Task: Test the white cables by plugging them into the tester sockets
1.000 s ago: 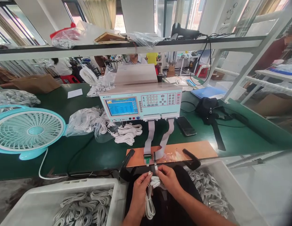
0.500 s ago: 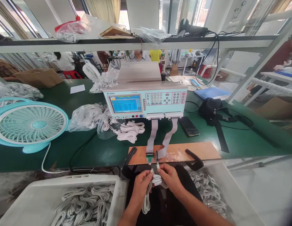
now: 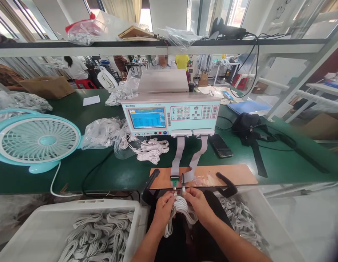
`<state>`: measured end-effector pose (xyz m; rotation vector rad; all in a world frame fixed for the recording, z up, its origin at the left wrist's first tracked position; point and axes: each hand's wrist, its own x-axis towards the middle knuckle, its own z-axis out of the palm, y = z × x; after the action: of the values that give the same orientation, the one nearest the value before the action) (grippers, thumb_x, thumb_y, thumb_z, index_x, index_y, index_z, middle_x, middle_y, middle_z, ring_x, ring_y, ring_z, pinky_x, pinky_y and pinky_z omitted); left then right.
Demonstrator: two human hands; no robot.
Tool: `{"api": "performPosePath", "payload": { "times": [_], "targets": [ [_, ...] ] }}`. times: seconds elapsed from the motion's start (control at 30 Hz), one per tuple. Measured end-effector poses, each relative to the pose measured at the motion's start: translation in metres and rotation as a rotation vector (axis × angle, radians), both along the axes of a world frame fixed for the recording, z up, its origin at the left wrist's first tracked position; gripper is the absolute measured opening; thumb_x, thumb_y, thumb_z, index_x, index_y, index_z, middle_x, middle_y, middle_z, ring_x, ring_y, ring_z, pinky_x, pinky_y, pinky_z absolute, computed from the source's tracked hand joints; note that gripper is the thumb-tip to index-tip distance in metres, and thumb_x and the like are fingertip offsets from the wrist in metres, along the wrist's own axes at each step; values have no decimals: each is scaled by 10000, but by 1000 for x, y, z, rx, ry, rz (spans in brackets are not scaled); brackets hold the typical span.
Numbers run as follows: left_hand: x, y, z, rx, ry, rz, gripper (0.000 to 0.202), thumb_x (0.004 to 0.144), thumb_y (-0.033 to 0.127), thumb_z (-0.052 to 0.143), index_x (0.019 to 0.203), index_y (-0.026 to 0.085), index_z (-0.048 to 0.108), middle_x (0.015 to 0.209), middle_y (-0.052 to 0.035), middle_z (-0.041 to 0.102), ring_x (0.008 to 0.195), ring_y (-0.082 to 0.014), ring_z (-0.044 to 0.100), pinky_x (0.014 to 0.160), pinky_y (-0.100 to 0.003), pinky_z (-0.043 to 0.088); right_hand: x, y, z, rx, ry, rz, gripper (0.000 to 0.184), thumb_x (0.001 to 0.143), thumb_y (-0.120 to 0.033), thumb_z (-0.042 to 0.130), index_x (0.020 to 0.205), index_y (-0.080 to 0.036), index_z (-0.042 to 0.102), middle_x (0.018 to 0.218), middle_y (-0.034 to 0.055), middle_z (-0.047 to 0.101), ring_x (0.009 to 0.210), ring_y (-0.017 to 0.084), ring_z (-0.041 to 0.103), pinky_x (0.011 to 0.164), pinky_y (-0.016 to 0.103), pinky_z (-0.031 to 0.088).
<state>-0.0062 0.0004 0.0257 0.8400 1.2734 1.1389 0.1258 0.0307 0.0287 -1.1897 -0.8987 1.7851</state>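
Observation:
A coiled white cable (image 3: 182,205) hangs between my two hands, in front of the table edge. My left hand (image 3: 163,209) pinches one plug end of it, just below the small green circuit board (image 3: 174,183). At the other end, my right hand (image 3: 198,204) has its fingers closed on the cable's white plug, which is up against the dark connector of the right ribbon cable (image 3: 195,160). Whether either plug is fully seated I cannot tell. Both ribbons, including the left ribbon cable (image 3: 177,156), run up to a tester (image 3: 194,125) with a lit screen.
Black clamps (image 3: 226,189) hold the wooden board (image 3: 229,173) at the edge. White bins of coiled cables stand left (image 3: 87,204) and right (image 3: 278,225). A phone (image 3: 220,146), black bag (image 3: 246,125), blue fan (image 3: 47,140) and bagged cables (image 3: 102,134) lie around the tester.
My left hand has moved up slightly, bringing its plug closer to the green circuit board. The cable coil has risen and spread between my hands. My right hand keeps its pinch.

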Motion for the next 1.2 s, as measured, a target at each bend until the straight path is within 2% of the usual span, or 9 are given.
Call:
{"api": "performPosePath", "payload": {
  "times": [0.1,0.27,0.43,0.57,0.73,0.97,1.1,1.2],
  "targets": [
    [5,-1,-2,28,11,94,291,723,382,585,563,140,556,509,46,429,401,-53,370,349,-150,304,2,1,3,13,-21,43,319,623,-431,676,594,-155,519,466,-67,418,439,63,299,452,213,215],
    [7,1,-8,69,47,163,299,736,360,586,542,135,549,574,32,447,492,-74,400,411,-166,325,5,3,7,68,-66,64,288,647,-408,663,610,-138,568,504,-45,459,482,77,335,492,222,244],
    [15,1,-9,79,-37,247,239,734,344,608,608,143,582,607,26,508,589,-100,469,553,-187,391,4,3,7,90,-63,49,304,654,-422,661,582,-142,567,499,-40,461,498,89,361,516,229,276],
    [22,0,-8,75,-105,289,242,716,368,633,653,134,626,613,9,535,610,-114,484,559,-195,394,2,2,12,87,-31,45,337,636,-472,673,608,-146,595,511,-30,484,525,111,413,538,236,318],
    [18,-1,-12,116,-16,259,301,715,400,627,612,117,622,573,1,530,563,-109,454,530,-200,371,-3,-1,11,81,2,34,361,631,-497,683,647,-141,633,531,-20,518,542,119,443,571,242,362],
    [11,11,-9,106,-78,194,365,635,477,657,565,127,583,520,16,492,517,-106,407,528,-216,341,-5,1,-8,83,15,-39,402,552,-542,717,609,-151,641,533,-9,551,529,133,481,550,241,395],
    [8,20,-7,109,44,186,453,610,562,627,493,136,526,493,14,439,525,-117,375,531,-236,313,-4,5,-15,102,10,1,421,547,-559,712,605,-148,645,476,-9,528,495,148,484,535,257,407],
    [7,21,-5,94,113,177,481,626,597,587,483,150,480,494,17,406,538,-124,358,540,-247,304,-6,4,-16,101,41,-1,420,571,-561,699,639,-149,649,523,0,561,516,147,495,545,252,412]
  ]
}}
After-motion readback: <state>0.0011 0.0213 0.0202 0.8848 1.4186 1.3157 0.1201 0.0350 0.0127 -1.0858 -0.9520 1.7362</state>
